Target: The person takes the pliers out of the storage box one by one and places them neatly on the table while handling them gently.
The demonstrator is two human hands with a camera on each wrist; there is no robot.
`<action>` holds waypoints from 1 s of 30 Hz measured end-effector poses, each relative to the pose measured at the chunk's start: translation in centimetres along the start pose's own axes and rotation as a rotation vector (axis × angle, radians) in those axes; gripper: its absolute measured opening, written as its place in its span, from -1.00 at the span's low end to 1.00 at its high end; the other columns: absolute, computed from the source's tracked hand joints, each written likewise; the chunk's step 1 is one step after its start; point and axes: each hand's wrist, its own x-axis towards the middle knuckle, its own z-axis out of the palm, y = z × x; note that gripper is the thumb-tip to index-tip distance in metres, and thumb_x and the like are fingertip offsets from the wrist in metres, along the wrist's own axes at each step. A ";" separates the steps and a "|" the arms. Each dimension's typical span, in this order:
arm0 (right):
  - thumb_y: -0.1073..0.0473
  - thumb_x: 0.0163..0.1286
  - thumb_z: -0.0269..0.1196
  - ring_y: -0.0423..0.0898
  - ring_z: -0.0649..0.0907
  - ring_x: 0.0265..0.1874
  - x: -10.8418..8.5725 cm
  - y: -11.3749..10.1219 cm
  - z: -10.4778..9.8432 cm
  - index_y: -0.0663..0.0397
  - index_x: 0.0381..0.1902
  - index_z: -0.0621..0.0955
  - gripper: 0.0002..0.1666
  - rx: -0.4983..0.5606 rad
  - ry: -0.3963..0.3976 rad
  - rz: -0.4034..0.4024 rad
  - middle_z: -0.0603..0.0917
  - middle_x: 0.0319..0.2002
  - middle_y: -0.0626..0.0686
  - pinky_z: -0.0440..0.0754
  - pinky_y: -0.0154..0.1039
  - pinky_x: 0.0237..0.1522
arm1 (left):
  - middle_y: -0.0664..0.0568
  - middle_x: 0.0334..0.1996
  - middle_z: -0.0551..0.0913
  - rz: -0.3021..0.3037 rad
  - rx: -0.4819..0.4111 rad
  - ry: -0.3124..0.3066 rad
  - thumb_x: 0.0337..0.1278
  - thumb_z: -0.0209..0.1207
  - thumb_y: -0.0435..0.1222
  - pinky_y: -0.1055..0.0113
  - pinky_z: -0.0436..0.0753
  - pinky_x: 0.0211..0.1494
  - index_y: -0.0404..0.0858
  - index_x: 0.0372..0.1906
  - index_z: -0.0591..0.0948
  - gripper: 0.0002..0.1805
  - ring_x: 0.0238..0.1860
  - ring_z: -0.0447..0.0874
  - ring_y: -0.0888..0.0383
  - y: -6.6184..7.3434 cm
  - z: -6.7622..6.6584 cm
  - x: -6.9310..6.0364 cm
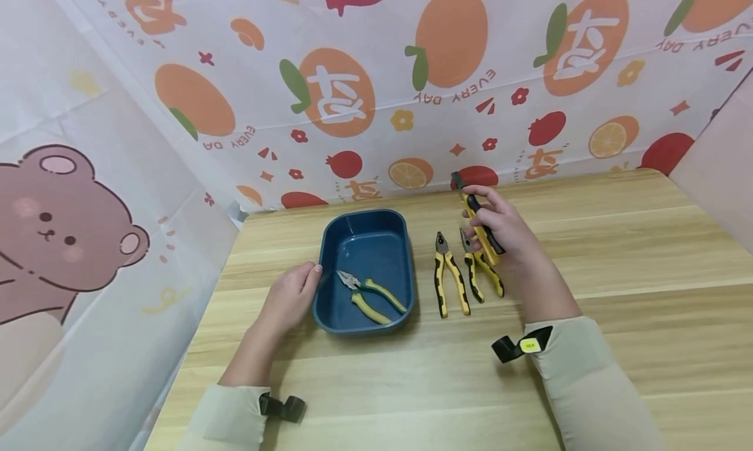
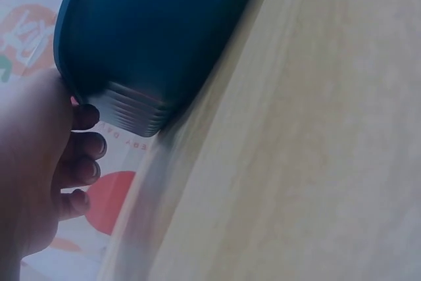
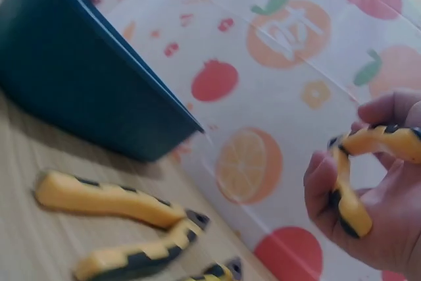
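Four pairs of pliers are spread before me. From the left, the person's left hand (image 1: 292, 295) grips the left side of a blue tray (image 1: 372, 250) on the bench (image 1: 376, 385), thumb over its rim. Inside, toward the near end, lie yellow-green-handled pliers (image 1: 369, 310), head to the far left. Just right of the tray, yellow-and-black pliers (image 1: 444, 250) rest with handles spread toward the near side; a similar second pair (image 1: 472, 268) lies beside them. Above that, the right hand's (image 1: 500, 223) fingers hold raised pliers (image 1: 485, 243) by the handles, head pointing far.
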 end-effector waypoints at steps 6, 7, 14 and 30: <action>0.20 0.43 0.10 -0.13 0.55 -0.52 -0.1 0.1 -2.0 -0.26 0.39 0.33 -0.40 -0.247 0.120 0.057 0.38 -0.08 0.14 0.58 -0.26 -0.51 | 0.02 -0.59 0.38 0.026 0.038 0.036 0.54 -0.17 -0.04 0.21 0.37 -0.33 -0.12 -0.54 0.43 -0.54 -0.44 0.40 0.06 -0.2 0.2 -0.2; 0.19 0.43 0.11 -0.13 0.55 -0.52 -0.1 0.1 -2.2 -0.26 0.39 0.34 -0.41 -0.270 0.126 0.060 0.39 -0.08 0.14 0.58 -0.26 -0.51 | 0.03 -0.60 0.37 0.032 0.043 0.048 0.53 -0.16 -0.05 0.21 0.37 -0.34 -0.12 -0.54 0.43 -0.55 -0.45 0.40 0.06 -0.2 0.2 -0.2; 0.20 0.41 0.12 -0.05 0.58 -0.52 -0.1 0.6 -3.0 -0.15 0.38 0.34 -0.41 -0.389 0.146 0.042 0.41 -0.14 0.17 0.62 -0.18 -0.46 | 0.05 -0.64 0.36 0.077 0.076 0.110 0.51 -0.09 -0.09 0.24 0.35 -0.38 -0.11 -0.59 0.42 -0.56 -0.49 0.38 0.08 -0.2 0.3 -0.2; 0.15 0.38 0.11 0.28 0.45 0.15 -0.1 2.0 -6.2 0.02 0.35 0.39 -0.43 -0.880 0.140 0.047 0.36 0.31 0.38 0.46 0.17 0.08 | 0.04 -0.63 0.37 0.071 0.086 0.103 0.51 -0.10 -0.08 0.22 0.37 -0.37 -0.11 -0.58 0.42 -0.56 -0.47 0.39 0.06 0.2 0.1 -0.1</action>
